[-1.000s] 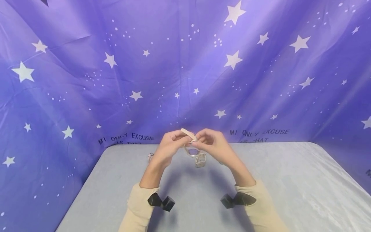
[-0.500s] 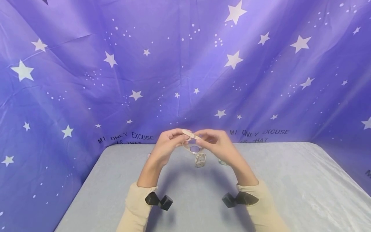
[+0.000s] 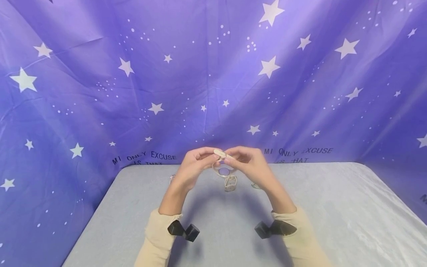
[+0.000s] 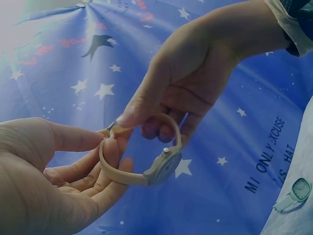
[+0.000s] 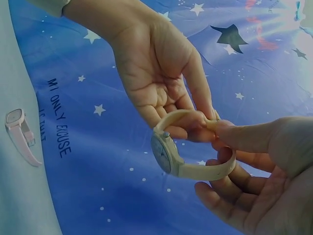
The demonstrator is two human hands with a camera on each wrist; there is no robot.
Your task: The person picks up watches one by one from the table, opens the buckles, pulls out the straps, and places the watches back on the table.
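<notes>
A cream wristwatch [image 3: 224, 171] hangs dial down, held up by both hands with its strap bent into a loop. My left hand [image 3: 194, 168] pinches the strap at the buckle [image 4: 111, 129] between thumb and fingers. Opposite, my right hand [image 3: 249, 163] pinches the strap on the other side of the buckle. The strap end [image 3: 219, 152] shows above the fingertips, passing through the buckle. In the right wrist view the watch's round case [image 5: 165, 152] hangs at the bottom of the loop, crown showing. Part of the buckle is hidden by the thumbs.
A second cream watch [image 3: 230, 184] rests on the grey cloth-covered table [image 3: 220, 237] just below the hands. A pink-strapped watch [image 5: 19, 127] lies to the left, a pale green watch [image 4: 296, 193] to the right. Behind the table hangs a purple star-print curtain [image 3: 207, 74].
The strap end, earlier sticking up to the upper left, lies lower and further through the buckle. The right hand has shifted slightly right, and the green watch beside its wrist has come into view.
</notes>
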